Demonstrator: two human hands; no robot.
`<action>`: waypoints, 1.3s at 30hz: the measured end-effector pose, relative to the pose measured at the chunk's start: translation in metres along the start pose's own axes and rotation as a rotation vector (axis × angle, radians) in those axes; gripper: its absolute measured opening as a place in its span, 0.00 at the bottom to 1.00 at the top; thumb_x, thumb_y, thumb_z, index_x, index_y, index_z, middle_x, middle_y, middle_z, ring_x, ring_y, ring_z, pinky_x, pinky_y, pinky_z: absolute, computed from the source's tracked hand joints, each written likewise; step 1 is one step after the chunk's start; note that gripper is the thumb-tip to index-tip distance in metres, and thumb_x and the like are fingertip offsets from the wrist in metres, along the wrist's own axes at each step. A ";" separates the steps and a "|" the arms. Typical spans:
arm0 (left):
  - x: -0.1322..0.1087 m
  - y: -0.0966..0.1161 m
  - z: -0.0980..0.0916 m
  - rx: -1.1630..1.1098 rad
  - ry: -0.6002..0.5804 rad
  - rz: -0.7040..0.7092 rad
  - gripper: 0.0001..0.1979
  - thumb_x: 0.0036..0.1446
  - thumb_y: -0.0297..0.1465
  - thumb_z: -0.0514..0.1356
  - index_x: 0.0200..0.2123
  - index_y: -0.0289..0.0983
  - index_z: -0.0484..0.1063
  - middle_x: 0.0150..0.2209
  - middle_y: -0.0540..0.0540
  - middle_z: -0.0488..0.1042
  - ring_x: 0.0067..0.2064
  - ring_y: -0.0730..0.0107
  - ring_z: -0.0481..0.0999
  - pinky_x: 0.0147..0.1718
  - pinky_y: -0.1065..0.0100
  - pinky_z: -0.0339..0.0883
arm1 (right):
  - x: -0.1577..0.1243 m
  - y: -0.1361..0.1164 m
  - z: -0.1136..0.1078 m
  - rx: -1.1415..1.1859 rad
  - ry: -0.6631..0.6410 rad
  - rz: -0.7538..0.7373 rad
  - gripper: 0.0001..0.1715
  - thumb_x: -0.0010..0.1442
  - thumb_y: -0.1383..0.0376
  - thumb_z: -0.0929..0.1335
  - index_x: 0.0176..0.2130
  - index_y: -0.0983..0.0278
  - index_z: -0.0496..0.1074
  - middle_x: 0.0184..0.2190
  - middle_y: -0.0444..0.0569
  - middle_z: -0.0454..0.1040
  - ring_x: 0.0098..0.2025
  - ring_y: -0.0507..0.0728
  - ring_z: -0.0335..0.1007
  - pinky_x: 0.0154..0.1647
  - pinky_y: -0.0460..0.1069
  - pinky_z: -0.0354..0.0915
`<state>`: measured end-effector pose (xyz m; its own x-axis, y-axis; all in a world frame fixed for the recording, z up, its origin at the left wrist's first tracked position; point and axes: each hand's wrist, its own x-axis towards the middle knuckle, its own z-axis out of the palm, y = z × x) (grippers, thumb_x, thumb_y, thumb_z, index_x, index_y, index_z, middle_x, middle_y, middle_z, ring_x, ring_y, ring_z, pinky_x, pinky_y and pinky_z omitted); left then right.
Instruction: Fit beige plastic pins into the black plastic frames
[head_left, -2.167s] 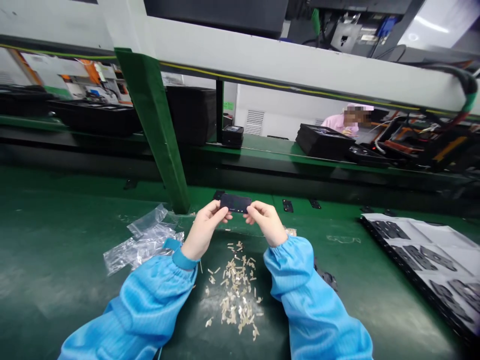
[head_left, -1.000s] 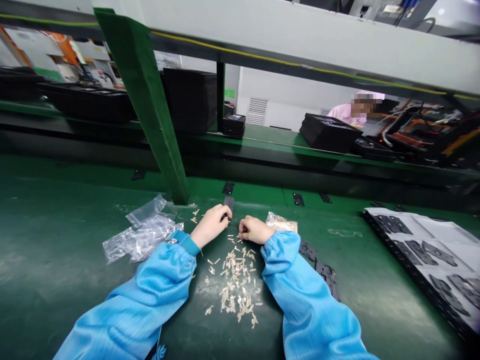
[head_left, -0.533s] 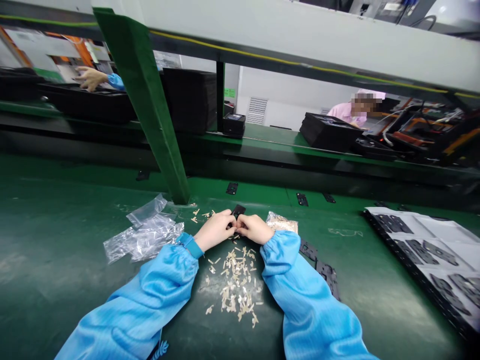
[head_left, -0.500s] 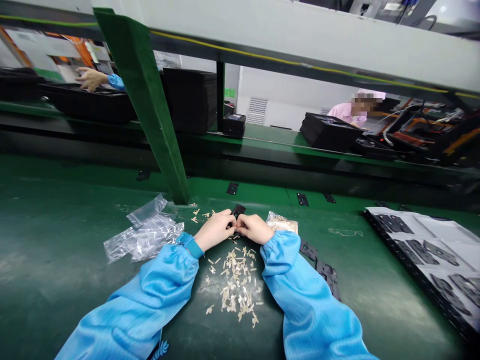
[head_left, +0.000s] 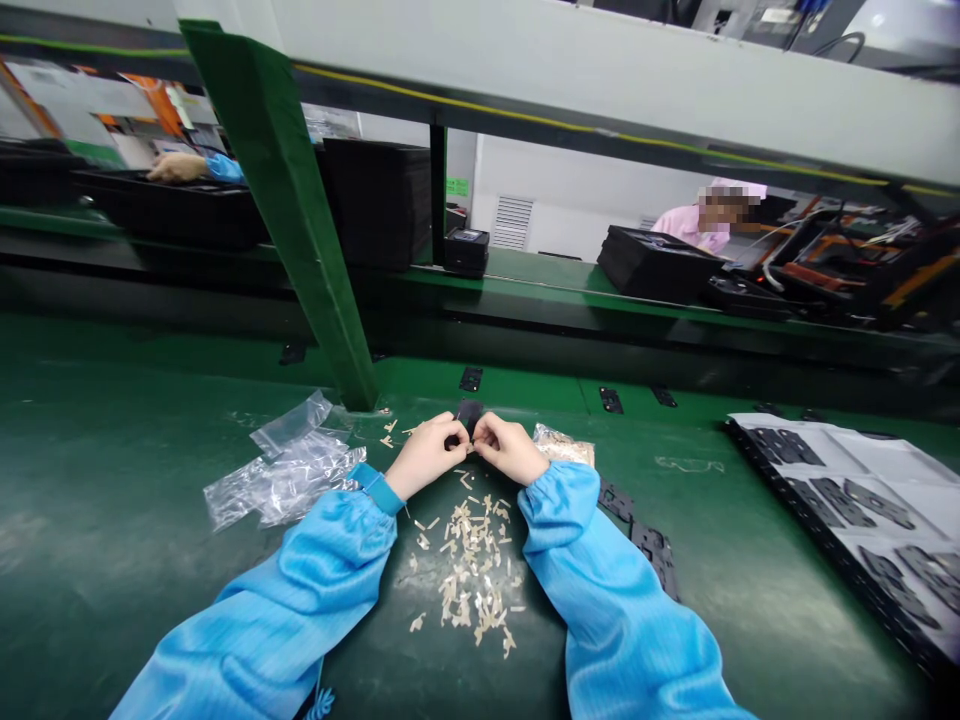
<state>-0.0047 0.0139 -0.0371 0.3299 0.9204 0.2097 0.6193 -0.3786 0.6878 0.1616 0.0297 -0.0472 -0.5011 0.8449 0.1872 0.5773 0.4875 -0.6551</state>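
Over the bench, my left hand (head_left: 429,455) and my right hand (head_left: 511,448) meet with fingertips nearly touching. A small dark flat plate (head_left: 470,410) shows just beyond the fingers, and my left hand seems to grip it. My right thumb and fingers are pinched at its near edge; whatever they hold is too small to make out. Below the hands lies a loose scatter of small pale strip-like pieces (head_left: 480,560). Beside my right wrist is a clear bag (head_left: 566,448) with similar pieces inside.
Crumpled clear plastic bags (head_left: 300,470) lie left. Black plates (head_left: 654,550) rest by my right sleeve, others (head_left: 610,400) along the belt at the back. A tray (head_left: 832,540) with black parts stands right. A green post (head_left: 300,230) rises ahead; a co-worker's hand (head_left: 178,167) is beyond.
My fingers have shifted slightly, with the right ones lifting and curling a little. The dark plate has changed its angle. Across the bench, the co-worker's hand has lowered to the black box.
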 end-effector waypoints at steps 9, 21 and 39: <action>-0.001 0.005 -0.007 -0.110 0.078 -0.001 0.07 0.49 0.27 0.53 0.23 0.36 0.69 0.26 0.52 0.65 0.29 0.72 0.68 0.30 0.71 0.60 | -0.005 -0.019 -0.008 -0.209 0.227 -0.116 0.01 0.54 0.69 0.64 0.30 0.63 0.65 0.32 0.49 0.66 0.37 0.55 0.62 0.39 0.49 0.60; -0.016 0.042 -0.021 -0.047 0.232 0.082 0.06 0.51 0.25 0.53 0.25 0.37 0.68 0.26 0.52 0.62 0.28 0.73 0.65 0.28 0.72 0.57 | -0.016 -0.050 -0.016 -0.413 0.378 -0.207 0.07 0.57 0.68 0.63 0.30 0.64 0.71 0.31 0.49 0.67 0.35 0.55 0.61 0.34 0.49 0.55; -0.024 0.058 -0.043 -0.111 0.295 0.143 0.07 0.52 0.24 0.53 0.24 0.37 0.66 0.25 0.51 0.66 0.32 0.69 0.65 0.33 0.70 0.59 | -0.029 -0.075 -0.039 -0.159 0.528 -0.264 0.11 0.50 0.74 0.60 0.30 0.64 0.70 0.30 0.49 0.66 0.33 0.55 0.63 0.35 0.50 0.62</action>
<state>-0.0072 -0.0258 0.0273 0.1775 0.8532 0.4904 0.4953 -0.5081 0.7047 0.1581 -0.0226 0.0250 -0.2766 0.6664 0.6924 0.5866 0.6877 -0.4277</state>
